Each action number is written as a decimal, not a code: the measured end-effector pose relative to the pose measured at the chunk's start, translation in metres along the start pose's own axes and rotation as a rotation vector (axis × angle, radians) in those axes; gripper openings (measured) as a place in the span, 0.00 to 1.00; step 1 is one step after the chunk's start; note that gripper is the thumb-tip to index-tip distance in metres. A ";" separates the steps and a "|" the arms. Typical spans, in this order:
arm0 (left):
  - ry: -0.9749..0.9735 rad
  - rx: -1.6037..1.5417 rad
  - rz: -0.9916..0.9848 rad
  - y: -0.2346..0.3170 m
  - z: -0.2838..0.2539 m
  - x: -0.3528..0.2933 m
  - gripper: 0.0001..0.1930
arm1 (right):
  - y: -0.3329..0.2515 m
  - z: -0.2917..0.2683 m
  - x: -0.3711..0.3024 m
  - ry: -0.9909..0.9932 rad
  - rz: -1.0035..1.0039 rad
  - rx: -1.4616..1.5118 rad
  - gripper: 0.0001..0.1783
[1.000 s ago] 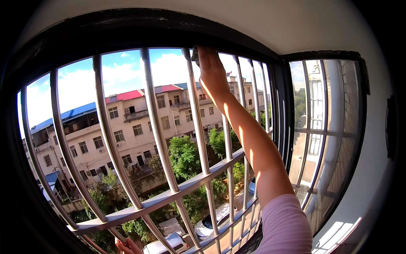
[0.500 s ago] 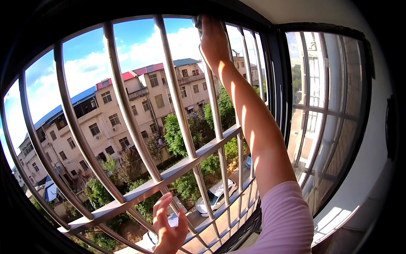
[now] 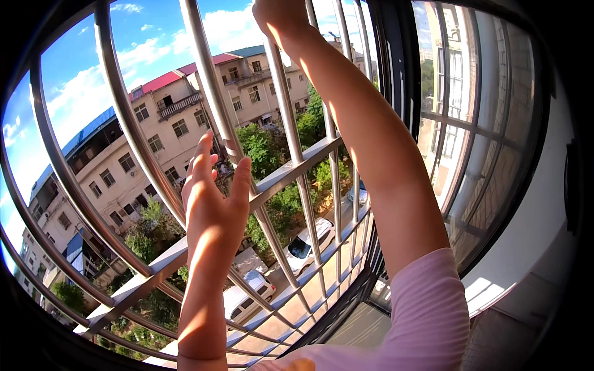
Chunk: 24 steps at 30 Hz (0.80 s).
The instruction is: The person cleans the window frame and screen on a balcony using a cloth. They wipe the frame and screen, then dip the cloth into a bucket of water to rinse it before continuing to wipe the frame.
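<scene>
My right hand (image 3: 281, 17) is raised at the top of the picture, curled at an upright metal bar (image 3: 286, 105) of the window grille. The upper edge cuts it off, so its fingers and anything inside them are hidden. My left hand (image 3: 216, 201) is lifted in front of the grille, palm toward the bars, with fingers stretched and thumb apart. It holds nothing. Its thumb and fingertips are close to another upright bar (image 3: 213, 80), just above the flat crossbar (image 3: 272, 185); whether they touch cannot be told.
More steel bars (image 3: 120, 93) span the opening, with a lower rail (image 3: 297, 281) behind. To the right are a dark window frame (image 3: 403, 68) and a glazed pane (image 3: 476, 123). Outside, below, are parked cars (image 3: 250, 290), trees (image 3: 253, 148) and a long building (image 3: 179, 123).
My left hand has risen from the lower edge to the bars, its fingers straightening. The view has shifted, and my right hand, earlier on the bar with something dark, is now partly cut off.
</scene>
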<state>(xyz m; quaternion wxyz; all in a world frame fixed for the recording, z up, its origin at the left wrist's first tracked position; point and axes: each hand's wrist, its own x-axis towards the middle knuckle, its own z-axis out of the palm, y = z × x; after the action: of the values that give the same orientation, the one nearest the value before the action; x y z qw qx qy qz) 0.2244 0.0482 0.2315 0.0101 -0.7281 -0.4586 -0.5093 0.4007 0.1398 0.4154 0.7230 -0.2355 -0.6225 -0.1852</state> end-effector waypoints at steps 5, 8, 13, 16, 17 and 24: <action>0.056 -0.367 -0.047 0.008 0.037 0.065 0.22 | 0.051 0.005 0.009 0.248 -0.570 -0.604 0.22; -0.054 -0.808 -0.186 0.003 0.061 0.087 0.12 | 0.048 0.006 0.008 0.351 -0.270 -0.224 0.19; -0.076 -0.932 -0.294 -0.005 0.059 0.086 0.14 | 0.070 -0.010 0.019 0.303 -0.735 -0.571 0.26; -0.050 -0.938 -0.319 0.001 0.065 0.083 0.16 | 0.082 -0.024 0.021 0.274 -0.757 -0.569 0.28; -0.041 -0.938 -0.315 0.002 0.066 0.083 0.17 | 0.086 -0.028 0.022 0.262 -0.765 -0.579 0.28; 0.014 -0.875 -0.316 0.000 0.069 0.084 0.17 | 0.125 -0.058 0.029 0.368 -0.750 -0.658 0.24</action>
<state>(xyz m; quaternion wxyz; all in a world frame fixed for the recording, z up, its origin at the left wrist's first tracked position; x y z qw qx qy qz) 0.2801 0.1371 0.2609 -0.3726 -0.5817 -0.3061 -0.6550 0.5228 0.2095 0.4240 0.5924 -0.1746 -0.4359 -0.6547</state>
